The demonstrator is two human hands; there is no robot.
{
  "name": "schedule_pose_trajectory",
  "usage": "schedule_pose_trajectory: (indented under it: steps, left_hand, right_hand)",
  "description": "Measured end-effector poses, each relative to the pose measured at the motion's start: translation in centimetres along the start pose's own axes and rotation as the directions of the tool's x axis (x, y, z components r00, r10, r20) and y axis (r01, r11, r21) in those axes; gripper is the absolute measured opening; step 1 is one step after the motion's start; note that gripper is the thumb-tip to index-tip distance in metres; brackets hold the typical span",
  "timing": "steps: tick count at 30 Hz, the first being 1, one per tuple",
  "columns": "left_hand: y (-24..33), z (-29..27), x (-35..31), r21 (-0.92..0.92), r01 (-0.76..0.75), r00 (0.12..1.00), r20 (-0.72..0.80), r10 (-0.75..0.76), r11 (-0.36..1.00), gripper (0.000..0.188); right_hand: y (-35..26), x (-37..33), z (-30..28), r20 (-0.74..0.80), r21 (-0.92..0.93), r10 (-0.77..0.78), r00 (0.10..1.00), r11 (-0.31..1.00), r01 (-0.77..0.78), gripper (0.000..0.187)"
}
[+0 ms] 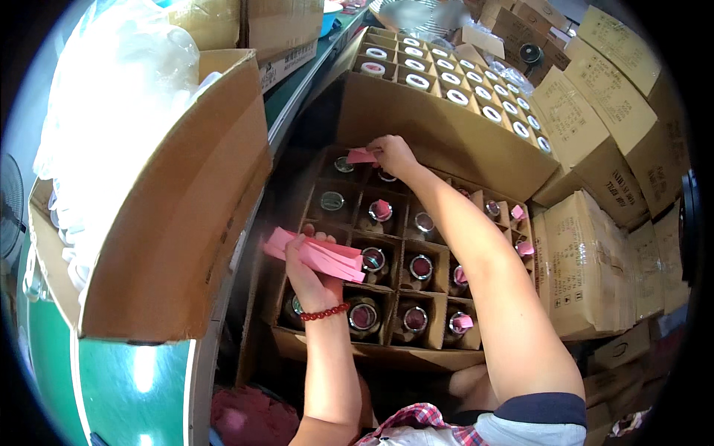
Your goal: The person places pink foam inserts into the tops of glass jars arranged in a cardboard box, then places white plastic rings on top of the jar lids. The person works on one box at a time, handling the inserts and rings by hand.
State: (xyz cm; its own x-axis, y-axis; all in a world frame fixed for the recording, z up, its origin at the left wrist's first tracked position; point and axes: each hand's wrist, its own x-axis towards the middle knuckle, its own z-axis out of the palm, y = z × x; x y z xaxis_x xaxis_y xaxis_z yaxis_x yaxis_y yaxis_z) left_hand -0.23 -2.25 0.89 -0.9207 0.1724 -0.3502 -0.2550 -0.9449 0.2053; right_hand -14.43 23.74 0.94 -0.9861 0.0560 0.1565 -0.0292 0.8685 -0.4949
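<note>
"Condition of the left hand [303, 275]?"

"Clamped on a stack of pink paper strips [332, 260], over the divided carton [387, 357] at its nine o'clock side."

"And the right hand [396, 155]?"

"Thumb and fingers together, pinching a single pink strip [361, 155] toward the carton's eleven o'clock. Glass vessels [421, 267] stand in the cells; several contain pink paper [463, 322]."

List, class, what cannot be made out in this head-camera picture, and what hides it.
Head view: exact number of pink strips in the left hand; they overlap one another.
Head view: cells of the near carton beneath the right forearm; the arm covers them.
Head view: lower parts of the white-rimmed containers; the far carton hides them.
Head view: whole shape of the fan; the picture's dark rim cuts it off.
</note>
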Motion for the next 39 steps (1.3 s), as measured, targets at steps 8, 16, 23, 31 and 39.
schedule_pose_trajectory:
  steps: [8,16,23,31,39]
  left_hand:
    - [-0.4,1.1,-0.1,0.01,-0.035,0.996,-0.085,0.036,0.999,0.025]
    - [1.4,-1.1,1.2,-0.173,-0.056,0.998,-0.014,0.054,0.983,0.027]
    - [0.2,-0.9,2.0,-0.192,-0.063,0.996,0.045,0.073,0.979,0.033]
    - [-0.7,-1.7,2.4,0.062,-0.08,0.997,0.002,0.08,0.995,0.031]
    - [-2.6,-0.2,1.3,0.167,0.051,0.992,0.106,-0.069,0.985,0.037]
  right_hand:
    - [-1.0,6.5,8.6,0.328,-0.584,-0.059,0.943,0.772,0.252,0.026]
    - [-0.9,3.7,8.8,0.163,-0.366,0.062,0.985,0.931,0.002,0.034]
    - [-3.0,-2.1,5.7,-0.059,0.198,-0.134,0.989,0.97,0.143,0.044]
    - [-13.3,-16.7,-0.8,0.085,0.434,-0.39,0.917,0.843,0.318,0.026]
    - [-13.2,-17.7,-2.0,-0.213,0.013,-0.348,0.913,0.933,0.359,0.033]
